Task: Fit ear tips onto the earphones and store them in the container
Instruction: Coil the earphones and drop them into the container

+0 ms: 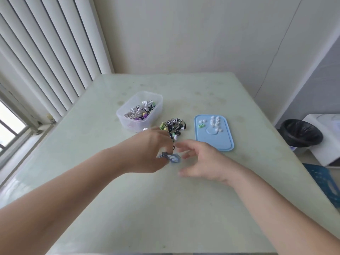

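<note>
My left hand [149, 150] is closed around a coiled blue earphone [172, 157] just above the table, near the middle. Beside it on the right, my right hand [200, 159] hovers with its fingers spread and nothing in it. A pile of wound earphones [174, 127], black, white and green, lies just beyond my left hand. The clear plastic container [128, 118] at the back left holds several earphones. A blue lid [220, 140] on the right carries several white ear tips [214, 121] and a few green ear tips [201, 125].
The pale green table [147, 208] reaches to a wall at the back. Vertical blinds [46, 52] hang on the left. Off the right edge stand a black-lined bin [301, 134] and a white unit [325, 140].
</note>
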The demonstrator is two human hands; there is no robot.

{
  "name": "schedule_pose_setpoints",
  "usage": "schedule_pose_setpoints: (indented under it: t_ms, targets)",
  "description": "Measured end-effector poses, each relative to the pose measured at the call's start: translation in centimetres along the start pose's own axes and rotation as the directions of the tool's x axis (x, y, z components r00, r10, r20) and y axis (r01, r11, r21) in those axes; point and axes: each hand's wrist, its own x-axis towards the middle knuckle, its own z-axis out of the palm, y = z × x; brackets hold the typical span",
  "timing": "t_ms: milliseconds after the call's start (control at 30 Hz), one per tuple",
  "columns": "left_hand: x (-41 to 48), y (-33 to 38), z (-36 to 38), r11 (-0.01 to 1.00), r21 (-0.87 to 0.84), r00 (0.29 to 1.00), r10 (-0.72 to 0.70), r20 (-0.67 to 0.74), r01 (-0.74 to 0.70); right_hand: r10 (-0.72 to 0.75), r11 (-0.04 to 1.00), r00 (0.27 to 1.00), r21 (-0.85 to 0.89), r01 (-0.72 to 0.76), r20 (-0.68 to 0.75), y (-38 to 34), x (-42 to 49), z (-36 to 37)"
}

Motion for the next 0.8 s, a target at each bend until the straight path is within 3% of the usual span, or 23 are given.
schedule_pose_setpoints:
  t_ms: [133,267,367,500,733,800]
  targets:
    - [1.2,2.6,-2.9,0.927,-0.342,0.983,-0.178,-0.034,0.156,-0.181,0.942,0.983,0.284,0.178,-0.013,-1.1,-0.5,-0.6]
    - [2.2,4.0,-4.5,0.657,-0.732,0.967,-0.256,0.010,0.182,-0.177,0.763,0.973,0.603,0.232,-0.151,-2.1,-1.4,-2.1]
    - [2.5,4.3,-3.8,0.507,-0.833,0.951,-0.300,0.069,0.220,-0.091,0.675,0.983,0.716,0.177,-0.158,-1.9,-2.0,-3.0]
    - [3.1,4.2,-1.8,0.387,-0.866,0.936,-0.273,0.221,0.317,0.018,0.655,0.984,0.746,0.122,-0.176,-1.2,-2.2,-3.7]
    - [5.0,5.6,1.2,0.491,-0.795,0.910,-0.378,0.174,0.356,0.172,0.639,0.952,0.765,0.087,-0.252,0.7,-1.7,-4.2]
    - [5.5,5.7,2.2,0.521,-0.778,0.903,-0.407,0.134,0.350,0.197,0.579,0.954,0.812,0.074,-0.227,1.3,-1.7,-4.7]
